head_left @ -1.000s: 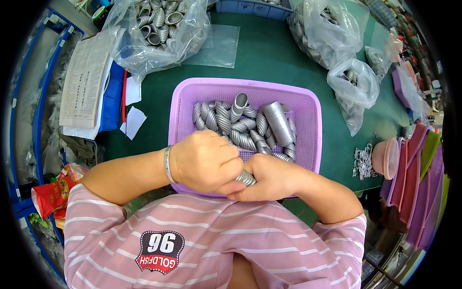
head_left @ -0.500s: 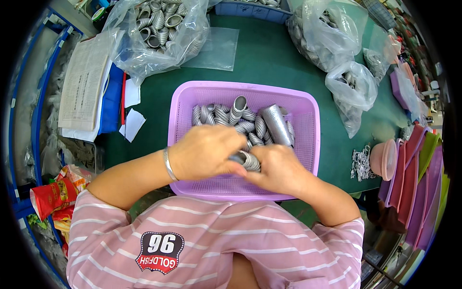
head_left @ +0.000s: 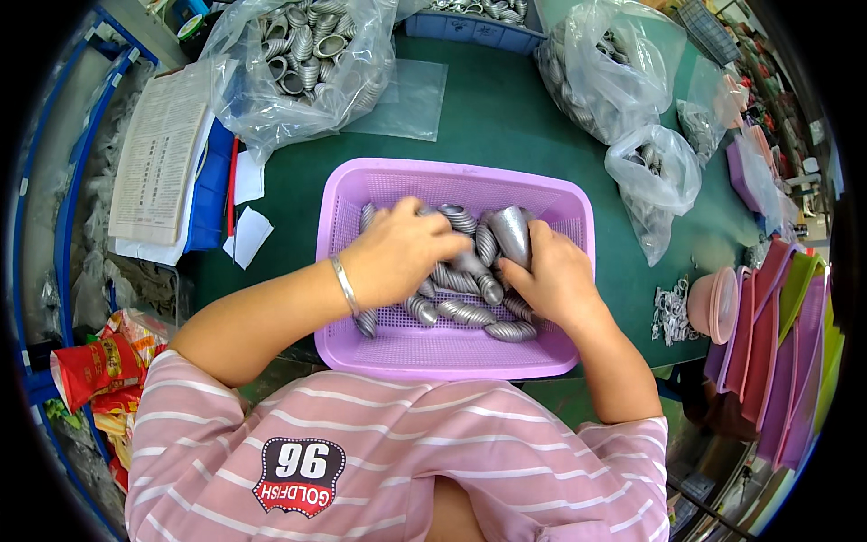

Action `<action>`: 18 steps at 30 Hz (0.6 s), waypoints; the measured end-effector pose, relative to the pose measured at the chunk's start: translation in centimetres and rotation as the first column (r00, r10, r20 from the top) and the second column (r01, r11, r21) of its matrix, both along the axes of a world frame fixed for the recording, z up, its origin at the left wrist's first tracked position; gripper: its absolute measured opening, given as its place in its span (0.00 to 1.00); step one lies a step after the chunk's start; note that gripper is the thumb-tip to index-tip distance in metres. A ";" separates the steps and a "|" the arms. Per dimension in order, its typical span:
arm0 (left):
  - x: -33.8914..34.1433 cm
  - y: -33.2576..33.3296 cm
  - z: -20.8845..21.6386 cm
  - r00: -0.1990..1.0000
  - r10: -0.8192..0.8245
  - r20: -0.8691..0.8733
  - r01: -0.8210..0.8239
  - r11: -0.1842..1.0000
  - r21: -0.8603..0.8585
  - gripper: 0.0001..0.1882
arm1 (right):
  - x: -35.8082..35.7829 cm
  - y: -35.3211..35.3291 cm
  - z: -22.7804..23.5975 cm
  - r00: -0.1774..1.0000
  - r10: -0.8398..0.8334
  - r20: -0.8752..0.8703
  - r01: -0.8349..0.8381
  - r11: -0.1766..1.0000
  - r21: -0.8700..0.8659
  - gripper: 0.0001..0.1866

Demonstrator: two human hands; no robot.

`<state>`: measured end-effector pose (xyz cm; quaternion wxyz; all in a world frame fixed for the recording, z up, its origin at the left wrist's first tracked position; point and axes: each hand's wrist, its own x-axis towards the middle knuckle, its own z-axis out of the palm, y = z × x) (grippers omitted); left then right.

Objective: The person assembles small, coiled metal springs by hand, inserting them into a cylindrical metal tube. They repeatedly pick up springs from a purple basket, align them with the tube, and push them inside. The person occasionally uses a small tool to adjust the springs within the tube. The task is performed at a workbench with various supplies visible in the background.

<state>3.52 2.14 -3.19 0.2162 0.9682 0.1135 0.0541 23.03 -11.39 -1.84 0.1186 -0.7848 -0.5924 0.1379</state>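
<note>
A lilac mesh basket (head_left: 433, 361) in front of me holds several grey metal pieces with spiral ridges (head_left: 465, 313). My left hand (head_left: 402, 248) is over the left part of the pile, its fingers bent and apart. A blurred ridged piece lies just below those fingertips, and I see nothing gripped. On the basket's right side, my right hand (head_left: 555, 271) is closed on a smooth silver tapered tube (head_left: 511, 235), thumb on the near side. The tube stands tilted with its wide end toward me. Some of the pile is hidden under both hands.
Clear plastic bags of similar metal parts stand at the back left (head_left: 307, 68) and back right (head_left: 614, 72). Between them is a blue bin (head_left: 474, 29). Printed papers (head_left: 158, 158) lie left; a pink cup (head_left: 713, 303) and small silver pieces (head_left: 670, 312) lie right.
My hands have moved apart from the ridged piece they held together near the basket's front. The left has gone to the pile; the right has taken hold of the smooth tube.
</note>
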 end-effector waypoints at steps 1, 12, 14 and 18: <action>-0.3 -0.2 -0.3 0.995 -0.093 0.040 0.092 0.995 0.033 0.23 | 0.2 0.0 0.5 0.999 -0.006 -0.038 0.006 1.000 -0.010 0.22; -3.3 0.0 2.7 0.966 -0.057 0.251 0.152 0.915 -0.375 0.15 | 2.5 -3.9 3.2 0.680 -0.215 -0.701 0.448 0.879 0.164 0.21; -3.7 0.5 3.7 0.958 0.102 0.268 -0.001 0.936 -0.353 0.15 | 3.7 -4.8 2.7 0.663 -0.265 -0.700 0.541 0.816 0.203 0.21; -5.2 0.4 3.8 0.805 0.502 0.315 -0.351 0.832 -0.429 0.19 | 6.6 -6.8 0.5 0.686 -0.539 -0.489 0.660 0.744 0.106 0.22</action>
